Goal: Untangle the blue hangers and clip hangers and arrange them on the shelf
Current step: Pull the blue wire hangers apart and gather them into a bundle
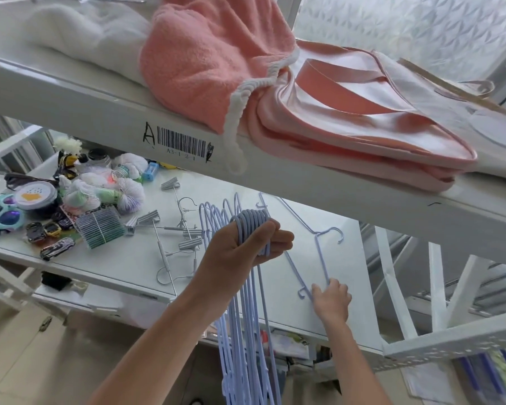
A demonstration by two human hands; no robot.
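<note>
White metal shelving fills the view: upper shelf (105, 112) w/ a barcode label carries a pink towel (205, 62) and a pink bag (362, 124); the lower shelf (342, 311) is where the work is.

Step in hand, I'd say: gathering blue hangers one by one into a bundle, i.e. untangling is mostly done for the blue ones, arranging not yet. Left hand (246, 247) is raised above the shelf, palm turned toward the person, fingers curled tight round the bundle of blue hangers (253, 229); hooks stick up past the fingers, bodies hang down over the shelf's front edge. Right hand (332, 299) is reached fwd and low, forearm angled up from below, fingertips pinching the lower end of a loose blue hanger (322, 252) lying flat on the shelf, hook pointing away. Another blue hanger (292, 214) lies just behind it, further back.

Clip hangers (173, 229) sit in a tangled heap to the left, near the bundle, not held. Beyond them, a clutter of toys, sunglasses (8, 211) and net pouches.

Next move prob. needs: lift the pinched hanger clear w/o snagging its neighbour, bring its hook to the left hand's stack, then get the rear one. Clips look like the harder untangle, wires crossing.
</note>
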